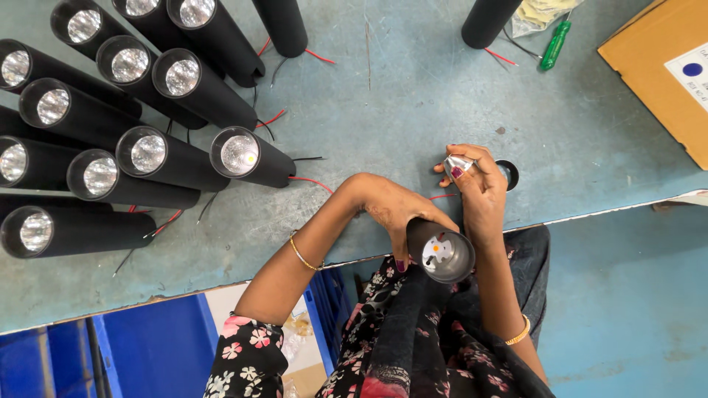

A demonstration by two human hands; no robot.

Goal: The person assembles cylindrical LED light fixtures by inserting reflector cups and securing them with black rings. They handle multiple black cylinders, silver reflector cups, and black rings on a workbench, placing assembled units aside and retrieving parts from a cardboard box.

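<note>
the left hand (394, 210) is curled around the upper end of a black lamp tube (439, 250) held upright over the lap at the edge of the blue-grey table (413, 96), its open mouth showing a small white disc inside. the right hand (481, 193) is bent at the wrist above the tube, fingers pinching a small silver reflector cup (456, 163), just beside a black ring (509, 174) on the table. finished black lamp tubes with reflectors (147, 151) stand clustered at left; a blue bin (158, 346) sits below the table edge.

Fifteen black tube lamps (243, 156), one green screwdriver (554, 46), one cardboard box (656, 66).
</note>
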